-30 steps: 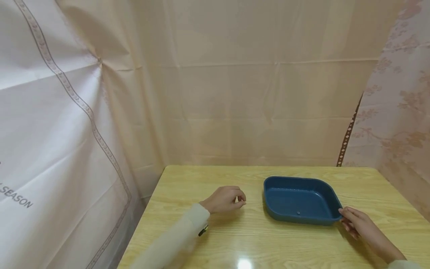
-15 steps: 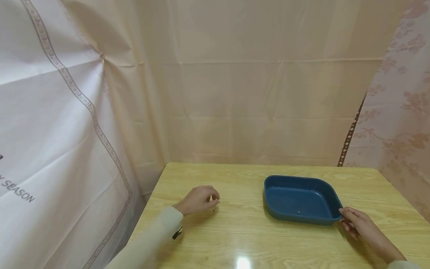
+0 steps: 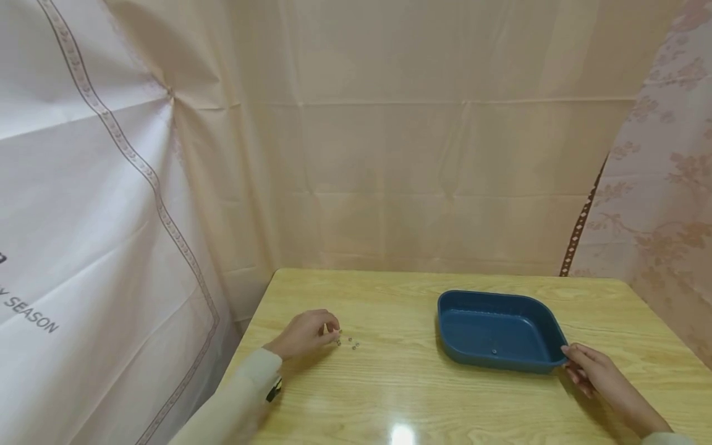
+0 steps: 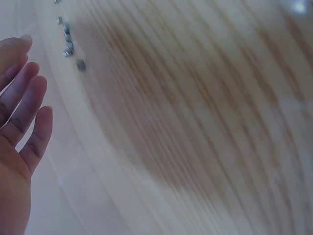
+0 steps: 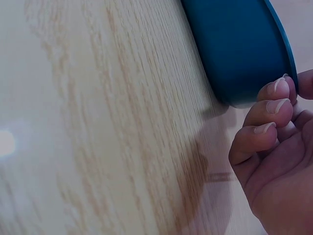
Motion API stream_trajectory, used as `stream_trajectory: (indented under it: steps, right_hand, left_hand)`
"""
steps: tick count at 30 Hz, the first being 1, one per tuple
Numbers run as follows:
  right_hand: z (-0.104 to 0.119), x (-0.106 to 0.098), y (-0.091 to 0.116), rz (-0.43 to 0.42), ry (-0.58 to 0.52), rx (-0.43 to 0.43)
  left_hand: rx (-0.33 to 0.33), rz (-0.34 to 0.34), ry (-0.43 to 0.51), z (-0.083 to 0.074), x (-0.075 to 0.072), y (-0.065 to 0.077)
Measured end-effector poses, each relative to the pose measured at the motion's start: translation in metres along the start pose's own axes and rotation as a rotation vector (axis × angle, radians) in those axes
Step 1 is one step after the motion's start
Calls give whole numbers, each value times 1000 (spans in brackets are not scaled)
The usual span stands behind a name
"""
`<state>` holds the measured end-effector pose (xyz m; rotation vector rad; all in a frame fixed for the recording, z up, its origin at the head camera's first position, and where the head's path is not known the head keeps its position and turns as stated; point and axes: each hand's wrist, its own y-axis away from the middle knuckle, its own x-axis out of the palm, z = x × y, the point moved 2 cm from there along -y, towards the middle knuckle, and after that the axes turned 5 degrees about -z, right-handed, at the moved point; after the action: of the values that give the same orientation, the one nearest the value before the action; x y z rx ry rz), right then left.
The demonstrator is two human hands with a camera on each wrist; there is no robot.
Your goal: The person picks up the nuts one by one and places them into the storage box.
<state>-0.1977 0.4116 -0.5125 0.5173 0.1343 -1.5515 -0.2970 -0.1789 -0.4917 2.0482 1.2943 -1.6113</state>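
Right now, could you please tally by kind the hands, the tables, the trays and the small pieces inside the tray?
Hands: 2 (left hand, right hand)
Table: 1
Blue tray: 1
Small piece inside the tray: 1
Total: 5

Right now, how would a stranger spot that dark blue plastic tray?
On the yellow wood-grain tabletop, look right of centre. There sits the open, round-cornered tray, one corner held by the right hand. It is large and dark blue, unlike the tiny silvery metal pieces.
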Motion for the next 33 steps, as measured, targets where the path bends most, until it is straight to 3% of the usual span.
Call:
stream_trajectory:
  steps: [13, 22, 33]
  right_hand:
    - [1, 0, 3, -7, -13, -17]
    - [1, 0, 1, -12, 4, -28]
    - [-1, 1, 0, 0, 2, -75]
  left_hand:
    - [-113, 92, -5, 23, -1, 14]
    - [-144, 131, 17, 32, 1, 15]
    - [-176, 184, 21, 28, 1, 13]
